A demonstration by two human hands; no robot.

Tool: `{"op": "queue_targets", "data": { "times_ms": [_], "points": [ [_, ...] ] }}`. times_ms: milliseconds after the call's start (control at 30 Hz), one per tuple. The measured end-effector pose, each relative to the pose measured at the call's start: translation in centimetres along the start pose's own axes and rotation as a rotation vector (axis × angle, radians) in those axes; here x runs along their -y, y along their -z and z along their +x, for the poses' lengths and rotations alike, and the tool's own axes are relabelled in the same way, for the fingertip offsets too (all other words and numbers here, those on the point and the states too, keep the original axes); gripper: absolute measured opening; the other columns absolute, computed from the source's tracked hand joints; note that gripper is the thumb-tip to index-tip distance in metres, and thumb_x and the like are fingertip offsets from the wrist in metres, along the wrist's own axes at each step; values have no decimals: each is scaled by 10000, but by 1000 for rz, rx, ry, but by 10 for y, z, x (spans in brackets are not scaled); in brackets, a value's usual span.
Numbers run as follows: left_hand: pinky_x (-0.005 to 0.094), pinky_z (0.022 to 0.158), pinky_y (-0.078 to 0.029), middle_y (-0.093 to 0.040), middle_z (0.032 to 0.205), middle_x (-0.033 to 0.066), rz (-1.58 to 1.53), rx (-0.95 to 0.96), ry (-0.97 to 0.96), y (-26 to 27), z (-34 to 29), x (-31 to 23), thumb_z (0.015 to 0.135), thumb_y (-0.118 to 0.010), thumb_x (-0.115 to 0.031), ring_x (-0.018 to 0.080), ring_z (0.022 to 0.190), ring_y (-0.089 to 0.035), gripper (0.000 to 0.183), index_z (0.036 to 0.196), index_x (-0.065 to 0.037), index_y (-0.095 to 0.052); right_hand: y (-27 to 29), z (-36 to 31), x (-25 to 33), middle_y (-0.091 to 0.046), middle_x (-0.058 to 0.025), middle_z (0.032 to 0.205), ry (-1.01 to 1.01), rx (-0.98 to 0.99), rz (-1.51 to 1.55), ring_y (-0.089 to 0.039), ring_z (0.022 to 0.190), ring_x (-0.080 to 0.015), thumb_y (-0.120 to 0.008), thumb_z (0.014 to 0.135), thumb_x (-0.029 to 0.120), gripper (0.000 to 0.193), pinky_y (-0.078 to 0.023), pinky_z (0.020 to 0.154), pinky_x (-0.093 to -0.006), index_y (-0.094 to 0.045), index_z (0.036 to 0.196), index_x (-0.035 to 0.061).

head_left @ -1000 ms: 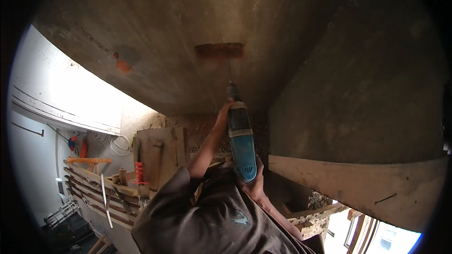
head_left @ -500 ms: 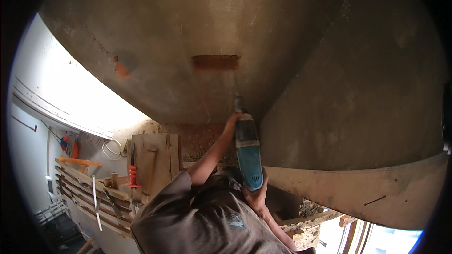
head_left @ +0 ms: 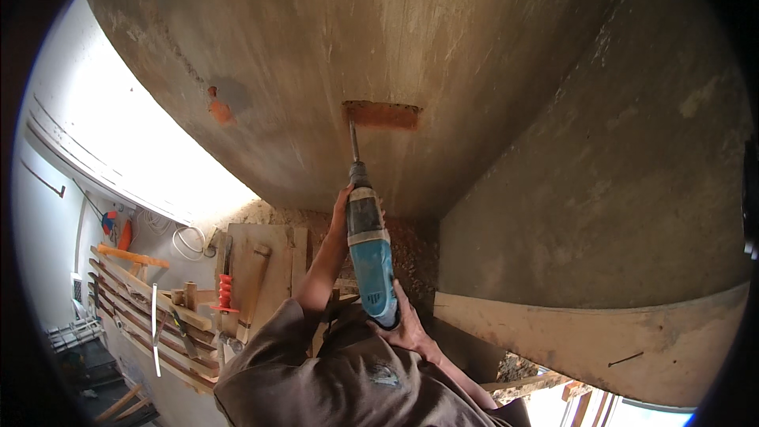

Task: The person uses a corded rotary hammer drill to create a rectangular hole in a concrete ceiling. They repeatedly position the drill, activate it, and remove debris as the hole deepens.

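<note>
Both my hands hold a teal and black hammer drill [head_left: 370, 257], its bit [head_left: 354, 142] pointing up at the grey plastered wall [head_left: 300, 55]. My left hand [head_left: 341, 204] wraps round the drill's front, just behind the chuck; its fingers are partly hidden by the body. At the rear end, my right hand [head_left: 409, 330] grips the handle. The bit's tip meets the lower left corner of a shallow rectangular recess [head_left: 387, 115] showing reddish brick. Further left is a smaller patch of exposed brick [head_left: 220, 111].
A second grey wall [head_left: 585, 205] stands at the right, above a pale board [head_left: 569, 320] with a nail [head_left: 625, 359]. Lower left are a wooden board [head_left: 273, 269], a chisel with a red guard [head_left: 225, 294], a hammer [head_left: 254, 281] and wooden slats [head_left: 170, 328].
The drill has swung left in both hands, its bit shifting from below the recess's right end to its left corner. The view has shifted slightly too.
</note>
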State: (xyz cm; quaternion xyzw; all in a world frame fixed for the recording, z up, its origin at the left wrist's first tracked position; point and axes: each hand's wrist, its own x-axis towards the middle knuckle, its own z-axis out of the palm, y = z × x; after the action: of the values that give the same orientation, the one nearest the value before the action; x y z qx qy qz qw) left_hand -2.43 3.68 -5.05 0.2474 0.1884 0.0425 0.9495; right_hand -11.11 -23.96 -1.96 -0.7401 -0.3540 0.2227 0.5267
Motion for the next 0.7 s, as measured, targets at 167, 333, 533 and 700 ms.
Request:
{"op": "queue_targets", "data": {
  "times_ms": [167,333,533,700],
  "points": [
    [478,764,-578,-671,953,157,-14,-92,11,-31,6,34,865,-616,-568,300,831,-686,551,1097,-68,-617,9,-29,-67,-550,-158,1294,-304,-102,303,-580,1145,-257,-699,804,35,1012,-451,1032,-407,-59,1586,92],
    [438,800,-558,-678,968,123,113,-139,236,-92,3,78,844,-672,-538,285,825,-677,535,1125,-85,-625,13,-72,-38,-536,-159,1275,-81,-456,127,-570,1101,-240,-702,795,28,900,-468,955,-371,-176,1525,8],
    [448,810,-559,-690,960,120,158,-188,120,-99,-5,74,848,-661,-553,264,823,-686,543,1116,-82,-637,17,-63,-54,-539,-132,1216,-90,-371,-23,-551,1080,-200,-693,813,35,923,-479,913,-370,-106,1526,33],
    [473,766,-584,-683,935,150,-7,-45,123,-15,4,20,860,-619,-592,297,817,-692,599,1065,-30,-635,-14,-20,-31,-532,-171,1287,-207,43,63,-565,1162,-293,-737,791,66,1125,-455,1030,-455,61,1579,140]
  ]
}}
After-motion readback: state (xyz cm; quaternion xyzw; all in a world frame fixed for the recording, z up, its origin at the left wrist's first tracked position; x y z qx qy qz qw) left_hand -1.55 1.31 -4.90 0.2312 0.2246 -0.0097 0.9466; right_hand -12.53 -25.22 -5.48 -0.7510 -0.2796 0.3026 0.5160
